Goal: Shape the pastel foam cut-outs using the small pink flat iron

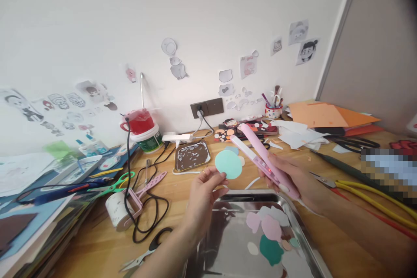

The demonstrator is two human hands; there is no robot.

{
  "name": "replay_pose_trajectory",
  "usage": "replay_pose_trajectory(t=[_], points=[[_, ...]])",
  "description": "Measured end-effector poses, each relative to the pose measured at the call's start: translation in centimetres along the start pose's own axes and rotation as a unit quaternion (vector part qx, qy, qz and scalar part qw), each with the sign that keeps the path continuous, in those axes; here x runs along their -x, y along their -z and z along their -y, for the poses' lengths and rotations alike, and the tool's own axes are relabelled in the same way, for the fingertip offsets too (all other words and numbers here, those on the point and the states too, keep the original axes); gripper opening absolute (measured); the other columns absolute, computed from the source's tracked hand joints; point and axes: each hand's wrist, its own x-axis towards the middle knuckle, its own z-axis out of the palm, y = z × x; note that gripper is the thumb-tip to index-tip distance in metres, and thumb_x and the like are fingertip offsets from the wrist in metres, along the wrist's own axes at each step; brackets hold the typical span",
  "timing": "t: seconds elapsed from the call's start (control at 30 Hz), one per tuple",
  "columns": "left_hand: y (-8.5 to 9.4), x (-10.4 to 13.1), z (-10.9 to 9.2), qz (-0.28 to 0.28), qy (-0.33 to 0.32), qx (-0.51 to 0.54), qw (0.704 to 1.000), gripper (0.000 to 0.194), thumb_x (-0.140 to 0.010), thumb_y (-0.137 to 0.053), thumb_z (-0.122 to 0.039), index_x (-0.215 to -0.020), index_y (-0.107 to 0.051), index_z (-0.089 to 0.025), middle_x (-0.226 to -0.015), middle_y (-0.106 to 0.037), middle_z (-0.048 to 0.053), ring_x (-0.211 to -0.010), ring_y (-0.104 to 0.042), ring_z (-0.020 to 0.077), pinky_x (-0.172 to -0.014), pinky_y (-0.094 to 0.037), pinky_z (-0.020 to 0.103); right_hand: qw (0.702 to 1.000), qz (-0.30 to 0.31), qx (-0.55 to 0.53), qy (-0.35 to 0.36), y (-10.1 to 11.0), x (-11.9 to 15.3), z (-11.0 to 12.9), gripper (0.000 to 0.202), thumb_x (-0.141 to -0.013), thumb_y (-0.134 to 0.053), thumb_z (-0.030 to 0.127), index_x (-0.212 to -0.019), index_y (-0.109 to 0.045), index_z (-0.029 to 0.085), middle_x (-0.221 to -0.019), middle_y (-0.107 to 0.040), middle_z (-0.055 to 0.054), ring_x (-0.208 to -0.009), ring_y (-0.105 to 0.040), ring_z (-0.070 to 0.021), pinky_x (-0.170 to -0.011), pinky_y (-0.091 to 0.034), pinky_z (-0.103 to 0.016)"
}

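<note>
The left hand (205,189) pinches a mint paper disc (228,164) beyond the metal tray (289,204); beside it, a pink flat iron (260,145), arms parted, is gripped by the right hand (297,178). Lining them up seems the present step; the next calls for steady aim.

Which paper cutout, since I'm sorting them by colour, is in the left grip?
The pale mint round cutout, raised in the left grip; the dark green cutout and lilac cutouts lie in the metal tray.
</note>
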Motion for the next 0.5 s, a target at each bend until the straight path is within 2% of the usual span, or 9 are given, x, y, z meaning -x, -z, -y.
replay_pose_trajectory(t=[0.17, 0.4, 0.5], points=[[0.2, -0.4, 0.4, -0.013, 0.012, 0.009, 1.000, 0.023, -0.058, -0.065, -0.025, -0.076, -0.058, -0.014, -0.068, -0.056, 0.002, -0.061, -0.052, 0.0089, -0.058, -0.042, 0.019, 0.999, 0.000, -0.031, -0.037, 0.3, -0.2, -0.3, 0.032, -0.078, -0.041, 0.045, -0.074, -0.057, 0.018, -0.066, -0.053, -0.001, -0.047, -0.043, -0.0076, -0.038, -0.034, -0.017], [0.9, -0.8, 0.8, 0.001, 0.011, 0.015, 1.000, 0.022, -0.061, -0.063, -0.026, -0.078, -0.059, -0.014, -0.074, -0.056, 0.004, -0.065, -0.051, 0.0090, -0.060, -0.042, 0.019, 0.998, 0.004, -0.034, -0.054, 0.5, -0.7, -1.2, 0.027, -0.077, -0.045, 0.041, -0.085, -0.058, 0.018, -0.081, -0.057, -0.003, -0.061, -0.049, -0.0103, -0.049, -0.041, -0.017], [1.1, -1.1, 1.2, 0.005, 0.021, 0.024, 0.999, 0.021, -0.062, -0.063, -0.026, -0.077, -0.059, -0.013, -0.074, -0.056, 0.004, -0.064, -0.052, 0.0087, -0.058, -0.042, 0.018, 0.998, 0.008, -0.021, -0.058, 0.5, -0.6, -1.7, 0.025, -0.076, -0.047, 0.040, -0.084, -0.058, 0.018, -0.080, -0.056, -0.003, -0.061, -0.049, -0.0104, -0.049, -0.041, -0.018]])
